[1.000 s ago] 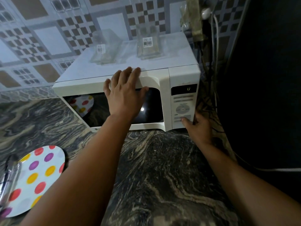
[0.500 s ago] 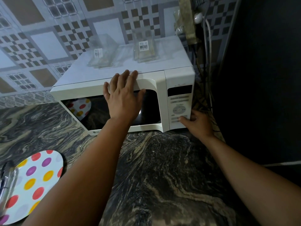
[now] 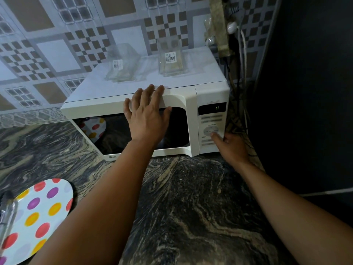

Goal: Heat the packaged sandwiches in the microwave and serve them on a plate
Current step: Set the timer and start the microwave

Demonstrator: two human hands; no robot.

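Observation:
A white microwave (image 3: 181, 87) stands on the dark marbled counter, its door closed. My left hand (image 3: 147, 115) lies flat with spread fingers on the top of the door. My right hand (image 3: 229, 148) is at the control panel (image 3: 212, 127), its thumb on the round dial's lower edge; it holds nothing. The display shows a green digit. Two clear plastic sandwich packages with barcode labels, one (image 3: 122, 64) and another (image 3: 172, 60), sit on top of the microwave. A white plate with coloured dots (image 3: 38, 217) rests at the lower left.
Metal tongs (image 3: 7, 213) lie on the plate's left edge. Cables and a plug (image 3: 236, 54) hang on the wall right of the microwave. A dark surface (image 3: 305, 92) fills the right side. The dark door glass reflects the dotted plate.
My right hand has risen from the panel's lower edge to the round dial. The display, dark half a second ago, shows a green digit again. My left hand stays on the door.

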